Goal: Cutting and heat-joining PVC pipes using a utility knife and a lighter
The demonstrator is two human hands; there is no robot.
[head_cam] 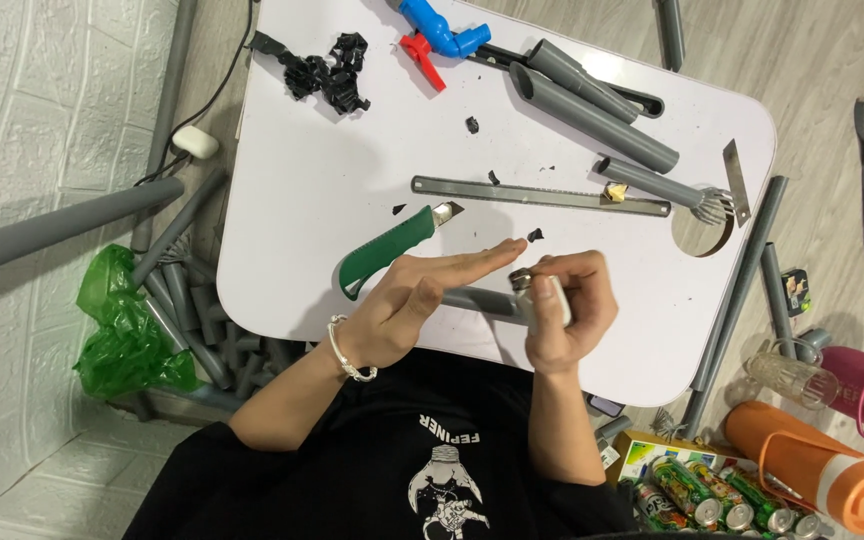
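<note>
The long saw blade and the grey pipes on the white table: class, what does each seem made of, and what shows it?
Saw blade: probably steel, a thin flat grey strip with a dull metallic sheen. Grey pipes: likely plastic, matte, uniformly grey and hollow at the cut ends.

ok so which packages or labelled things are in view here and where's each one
Cardboard box: floor at bottom right, rectangular, yellow and white with a green patch.
Drink cans: lying in a row beside that box, green with red and silver ends.
Small packet: floor right of the white table, squarish, dark with a light label.
No screens or signs in view.
</note>
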